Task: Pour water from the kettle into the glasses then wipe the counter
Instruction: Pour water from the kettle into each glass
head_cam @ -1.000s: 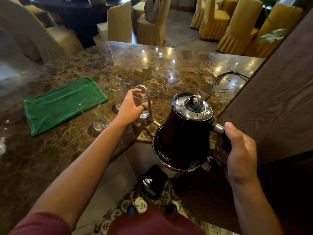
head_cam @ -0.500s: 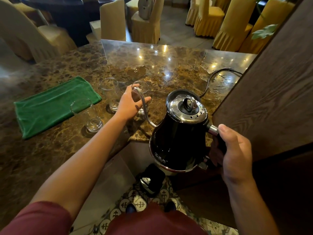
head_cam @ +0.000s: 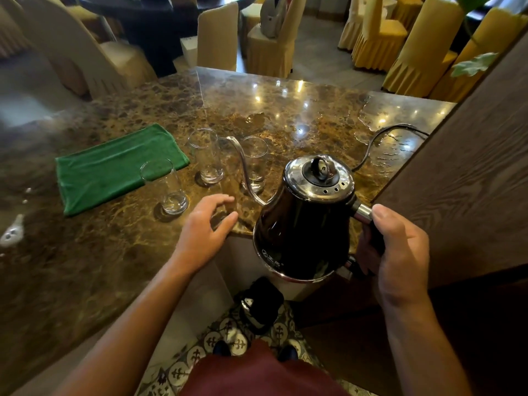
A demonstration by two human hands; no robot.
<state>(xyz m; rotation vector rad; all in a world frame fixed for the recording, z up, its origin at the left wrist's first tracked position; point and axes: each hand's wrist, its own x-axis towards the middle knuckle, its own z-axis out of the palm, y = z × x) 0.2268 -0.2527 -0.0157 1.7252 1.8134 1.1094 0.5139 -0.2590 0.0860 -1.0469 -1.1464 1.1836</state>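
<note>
My right hand [head_cam: 397, 252] grips the black handle of a black gooseneck kettle [head_cam: 303, 230] with a chrome lid, held in the air over the counter's near edge. Its thin spout [head_cam: 243, 164] curves up between two glasses. Three clear glasses stand on the brown marble counter [head_cam: 85, 267]: a left one [head_cam: 167, 185], a middle one [head_cam: 206, 155] and a right one [head_cam: 255, 164] behind the spout. My left hand [head_cam: 205, 227] hovers near the counter edge, fingers spread, holding nothing. A folded green cloth [head_cam: 114, 167] lies left of the glasses.
A black power cord [head_cam: 380, 138] runs across the counter toward a wooden panel [head_cam: 463, 181] at the right. A dark object [head_cam: 261, 305] sits on the patterned floor below. Covered chairs [head_cam: 374, 32] stand beyond the counter. Water spots [head_cam: 13, 231] lie at the far left.
My left hand has let go of the right glass and drawn back toward the counter's near edge. The kettle's spout tip now sits between the middle and right glasses.
</note>
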